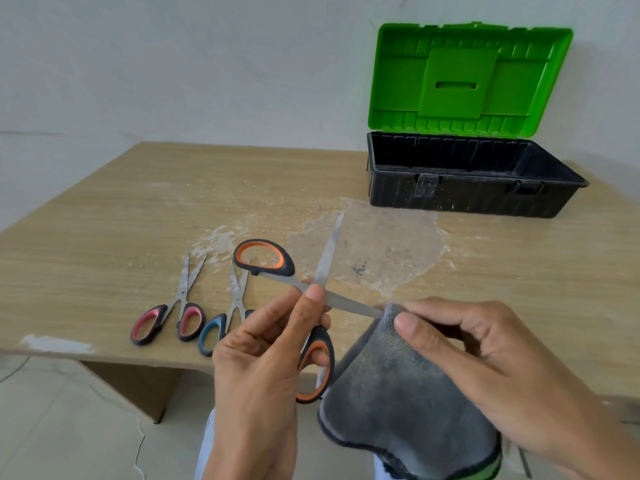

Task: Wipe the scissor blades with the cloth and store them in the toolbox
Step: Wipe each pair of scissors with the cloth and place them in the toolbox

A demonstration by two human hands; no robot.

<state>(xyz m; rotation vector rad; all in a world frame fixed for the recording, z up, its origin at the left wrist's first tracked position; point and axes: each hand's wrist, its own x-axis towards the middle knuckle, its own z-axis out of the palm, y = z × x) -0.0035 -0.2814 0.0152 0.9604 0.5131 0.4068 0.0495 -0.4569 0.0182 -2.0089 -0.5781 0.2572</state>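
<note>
The left hand [263, 344] pinches the open orange scissors [311, 289] at the pivot above the table [104, 220] edge, the right hand [478, 344] pinches the soft cloth [398, 386] around one blade tip; the steel looks stiff, sharp and light, so holding by the pivot seems safest

Scissors: three pairs in all. One orange-and-black pair [327, 258], one red-and-black pair [181, 298], one blue-and-black pair [237, 296]. Handle loops: two to each pair, six total. Grey cloth [398, 386]: one. Toolbox [467, 199], black base, green lid: one. Wooden table [104, 237]: one. Hands: two, left hand [263, 358], right hand [485, 348].
</note>
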